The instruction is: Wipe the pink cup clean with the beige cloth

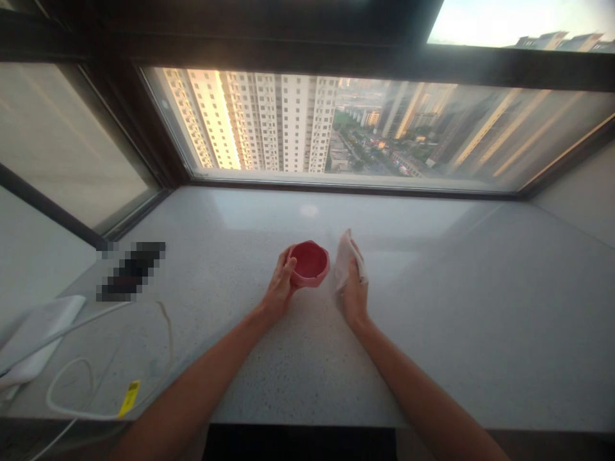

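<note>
Since the bowl (310,262) is nearly round with a wavy rim, it shows no clear long axis; its red hollow faces up toward the camera, and its pink outer wall shows along the near edge; it is over the middle of the table (432,358), though whether its base touches the speckled stone cannot be told. The left hand (281,288) grips the bowl from the left, closed around the wall with the fingers reaching to the rim; the right hand (354,296) is closed on a pale cloth (346,256), which stands just right of the bowl with a narrow gap between them; the cloth's long axis runs up from the hand, tilted slightly, its top leaning away from the bowl; its lower part is bunched in the fingers. Beyond the bowl lies a wide window (250,128), with tower blocks (288,121) outside; left of the bowl is a dark object (131,272), too blurred to name; further left and nearer the person lie a flat white pad (41,336) and a looped white cable (67,397), which carries a yellow tag (129,398); right of the bowl, past the cloth, only bare stone shows.
</note>
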{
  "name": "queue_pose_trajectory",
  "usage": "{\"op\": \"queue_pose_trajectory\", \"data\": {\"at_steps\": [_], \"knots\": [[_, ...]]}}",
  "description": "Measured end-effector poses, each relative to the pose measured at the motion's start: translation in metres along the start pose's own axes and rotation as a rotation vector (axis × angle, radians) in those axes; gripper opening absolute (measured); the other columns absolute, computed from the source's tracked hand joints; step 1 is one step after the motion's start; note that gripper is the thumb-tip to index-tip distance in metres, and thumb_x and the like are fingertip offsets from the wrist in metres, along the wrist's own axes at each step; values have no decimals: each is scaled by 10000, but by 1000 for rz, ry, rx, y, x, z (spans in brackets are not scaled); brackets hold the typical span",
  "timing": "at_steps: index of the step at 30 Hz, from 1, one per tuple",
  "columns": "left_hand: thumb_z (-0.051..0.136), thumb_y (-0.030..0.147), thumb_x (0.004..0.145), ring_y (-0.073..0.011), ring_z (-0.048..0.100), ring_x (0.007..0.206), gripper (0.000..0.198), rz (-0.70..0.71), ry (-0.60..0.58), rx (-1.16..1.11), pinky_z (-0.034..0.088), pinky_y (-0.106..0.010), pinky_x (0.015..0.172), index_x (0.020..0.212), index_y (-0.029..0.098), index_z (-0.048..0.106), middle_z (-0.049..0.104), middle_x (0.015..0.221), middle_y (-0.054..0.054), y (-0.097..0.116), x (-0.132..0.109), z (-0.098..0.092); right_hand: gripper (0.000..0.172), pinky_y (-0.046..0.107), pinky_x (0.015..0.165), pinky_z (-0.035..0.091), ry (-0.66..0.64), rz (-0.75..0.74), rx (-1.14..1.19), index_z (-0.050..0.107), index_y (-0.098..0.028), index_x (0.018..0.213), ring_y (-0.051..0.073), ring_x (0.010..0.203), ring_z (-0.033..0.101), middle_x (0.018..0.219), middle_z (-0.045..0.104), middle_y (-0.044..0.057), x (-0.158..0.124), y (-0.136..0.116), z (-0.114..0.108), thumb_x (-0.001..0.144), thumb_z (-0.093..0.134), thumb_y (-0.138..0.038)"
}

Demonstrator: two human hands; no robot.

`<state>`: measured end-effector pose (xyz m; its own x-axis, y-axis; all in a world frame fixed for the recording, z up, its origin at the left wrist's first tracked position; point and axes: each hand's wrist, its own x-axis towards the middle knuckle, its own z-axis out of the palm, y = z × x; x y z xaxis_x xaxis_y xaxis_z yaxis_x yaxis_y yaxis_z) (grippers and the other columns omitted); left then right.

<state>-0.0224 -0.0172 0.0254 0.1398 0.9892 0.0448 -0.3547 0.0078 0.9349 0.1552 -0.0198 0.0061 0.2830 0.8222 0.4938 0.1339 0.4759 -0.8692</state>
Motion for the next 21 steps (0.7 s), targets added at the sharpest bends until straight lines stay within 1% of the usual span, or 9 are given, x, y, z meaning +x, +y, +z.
{"op": "queue_pose_trajectory", "data": {"at_steps": [1, 3, 5, 6, 9, 12, 15, 17, 21], "knots": [[707, 727, 922, -333, 630, 1376, 869, 20, -59, 16, 651, -408, 977, 1599, 268, 414, 527, 1609, -192, -2, -1, -1, 568, 549, 1233, 488, -70, 33, 44, 438, -305, 1672, 256, 1516, 567, 1692, 523, 125, -5, -3, 4, 1139, 395, -494], [880, 676, 791, -361, 553, 1475, 1080, 92, -152, 96, 571, -465, 1140, 1634, 253, 353, 472, 1653, -208, -6, -3, -2, 537, 532, 1235, 493, -101, 120, 121, 500, -325, 1632, 251, 1500, 586, 1681, 541, 109, -12, -10, 12, 1129, 443, -504], [1000, 582, 668, -375, 491, 1533, 1230, 183, -178, 237, 474, -504, 1247, 1639, 239, 327, 448, 1664, -215, -10, -1, -4, 530, 532, 1254, 471, -104, 142, 137, 535, -314, 1606, 253, 1500, 582, 1672, 551, 113, -15, -15, 16, 1122, 467, -518], [1021, 550, 644, -379, 480, 1541, 1246, 226, -165, 318, 442, -522, 1271, 1632, 230, 333, 447, 1661, -219, -11, 0, -5, 531, 538, 1265, 455, -98, 145, 131, 550, -304, 1595, 255, 1501, 579, 1662, 561, 115, -15, -16, 16, 1118, 477, -527], [1031, 522, 630, -398, 483, 1536, 1149, 333, -82, 566, 417, -562, 1273, 1561, 204, 435, 464, 1645, -232, -13, 4, -9, 568, 553, 1256, 460, -101, 166, 99, 587, -260, 1566, 278, 1489, 580, 1639, 585, 126, -12, -17, 11, 1100, 507, -575], [1041, 500, 614, -396, 548, 1483, 1056, 358, -22, 804, 415, -581, 1251, 1492, 218, 527, 585, 1558, -198, -9, 5, -12, 664, 475, 1080, 605, -122, 264, 93, 568, -251, 1593, 280, 1315, 697, 1580, 637, 137, -10, -19, 7, 1067, 529, -654], [1039, 496, 618, -379, 621, 1414, 1033, 325, -5, 936, 403, -585, 1239, 1488, 239, 546, 683, 1473, -153, -4, 3, -11, 706, 384, 923, 657, -116, 332, 123, 579, -271, 1589, 253, 1177, 755, 1462, 722, 119, -10, -21, 8, 1026, 573, -697], [1034, 504, 619, -368, 653, 1379, 1025, 300, 4, 969, 413, -569, 1226, 1490, 244, 560, 711, 1450, -133, -1, 2, -10, 646, 371, 950, 653, -83, 332, 163, 636, -296, 1529, 246, 1232, 741, 1423, 749, 89, -10, -20, 11, 1011, 610, -680], [1019, 526, 637, -337, 714, 1277, 964, 259, 33, 979, 452, -513, 1189, 1467, 257, 610, 760, 1382, -101, 3, 2, -8, 517, 381, 1135, 575, 26, 403, 337, 685, -317, 1449, 200, 1331, 699, 1469, 735, 42, -5, -9, 16, 1024, 616, -602]]}}
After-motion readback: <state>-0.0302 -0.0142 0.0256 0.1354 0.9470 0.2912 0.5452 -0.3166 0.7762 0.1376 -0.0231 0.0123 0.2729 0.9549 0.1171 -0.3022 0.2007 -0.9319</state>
